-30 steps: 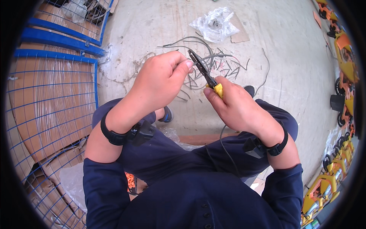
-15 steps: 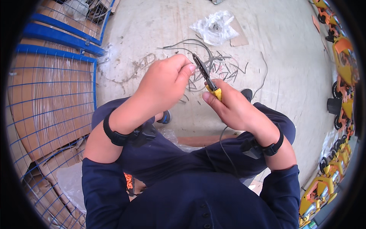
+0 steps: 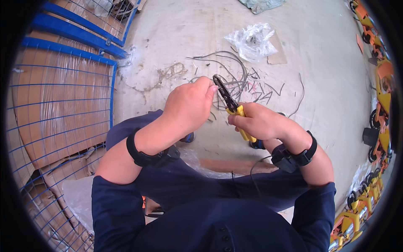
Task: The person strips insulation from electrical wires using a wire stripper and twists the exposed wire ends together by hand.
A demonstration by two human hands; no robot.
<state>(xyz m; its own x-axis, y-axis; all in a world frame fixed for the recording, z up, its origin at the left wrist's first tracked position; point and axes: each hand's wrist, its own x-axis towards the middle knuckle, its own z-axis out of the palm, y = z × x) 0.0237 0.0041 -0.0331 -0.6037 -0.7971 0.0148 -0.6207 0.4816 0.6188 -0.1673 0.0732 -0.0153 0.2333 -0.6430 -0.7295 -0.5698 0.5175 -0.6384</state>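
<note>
My right hand (image 3: 262, 120) is closed around the yellow handles of a pair of wire strippers (image 3: 226, 94). Their dark, notched jaws point up and to the left. Right beside the jaw tips, my left hand (image 3: 189, 101) is pinched, thumb against fingers. Whatever it grips there is too small and too covered to make out. Beyond both hands, a loose coil of grey cable (image 3: 241, 67) lies on the concrete floor, with many short cut pieces of cable (image 3: 262, 90) scattered around it.
Crumpled clear plastic (image 3: 253, 42) rests by a piece of cardboard (image 3: 277, 52) farther out. A blue wire-mesh cage (image 3: 112, 92) with wrapped cardboard stands at the left. Yellow and orange wheeled items (image 3: 384, 101) line the right edge. A thin cable (image 3: 302, 94) curves along the floor.
The view has shifted, so the floor things appear lower and farther right. My right hand has turned, and more of the yellow handles shows. The left hand is still pinched by the jaws.
</note>
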